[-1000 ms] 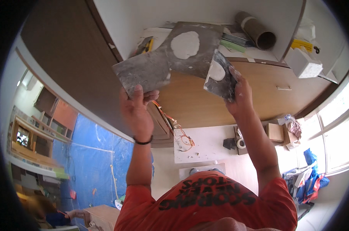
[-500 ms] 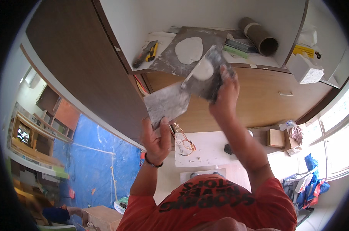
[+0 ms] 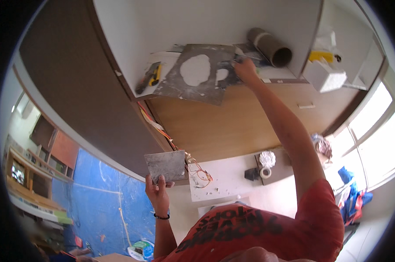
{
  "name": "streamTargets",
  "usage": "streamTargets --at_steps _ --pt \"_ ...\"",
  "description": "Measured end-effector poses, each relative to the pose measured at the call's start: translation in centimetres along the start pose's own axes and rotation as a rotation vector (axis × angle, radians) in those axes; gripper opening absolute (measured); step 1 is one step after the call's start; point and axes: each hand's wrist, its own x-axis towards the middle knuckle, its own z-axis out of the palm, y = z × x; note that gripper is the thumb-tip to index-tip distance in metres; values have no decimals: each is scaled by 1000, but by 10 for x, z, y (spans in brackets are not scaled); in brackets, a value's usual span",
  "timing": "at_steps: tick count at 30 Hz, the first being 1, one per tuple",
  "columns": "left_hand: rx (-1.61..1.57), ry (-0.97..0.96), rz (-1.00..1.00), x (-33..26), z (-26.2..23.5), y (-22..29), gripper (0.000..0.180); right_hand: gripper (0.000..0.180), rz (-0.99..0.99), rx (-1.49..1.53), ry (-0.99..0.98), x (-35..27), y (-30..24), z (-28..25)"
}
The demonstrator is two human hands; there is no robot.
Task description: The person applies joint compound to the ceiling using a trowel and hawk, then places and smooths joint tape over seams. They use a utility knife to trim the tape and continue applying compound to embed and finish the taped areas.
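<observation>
My left hand (image 3: 158, 192) pinches a thin grey, smeared rectangular plate (image 3: 166, 165) by its lower edge, thumb on the near face. On the cabinet shelf lies a large grey board (image 3: 173, 78) with a broad patch of white paste (image 3: 195, 70). Beside that patch rests a darker plate (image 3: 232, 79) with a smaller dab of white paste (image 3: 222, 75). My right hand (image 3: 246, 70) reaches to the dark plate's far right side, fingers curled; what they grip there is blurred. A utility knife with yellow parts (image 3: 155, 75) lies left of the board, against a dark-handled scraper (image 3: 144, 83).
A cardboard tube (image 3: 269, 47) lies at the shelf's right. Orange and red wires (image 3: 156, 124) hang by the cabinet's edge. Below stand a tape roll (image 3: 265, 173) and a dark cup (image 3: 251, 174). Blue sheeting (image 3: 99, 196) covers the left floor. Another person's hand (image 3: 79, 252) shows lower left.
The dark plate with paste has gone from in front of my chest to the shelf, along with my right hand. My left hand has lowered with its grey plate, and the two plates are apart.
</observation>
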Motion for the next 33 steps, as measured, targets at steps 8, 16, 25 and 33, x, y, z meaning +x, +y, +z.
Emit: streamTargets --at_steps 8,16,25,33 --pt "77 79 -84 -32 -12 -25 31 53 -339 -445 213 -79 -40 -60" --pt "-206 222 -339 -31 -57 -123 39 18 -92 20 424 -255 144 -118" --pt "207 -121 -758 -43 -1 -176 44 66 984 -387 -373 -533 465 -98" --pt "293 -275 -955 -64 93 -221 39 23 956 -554 -481 -516 651 -10"
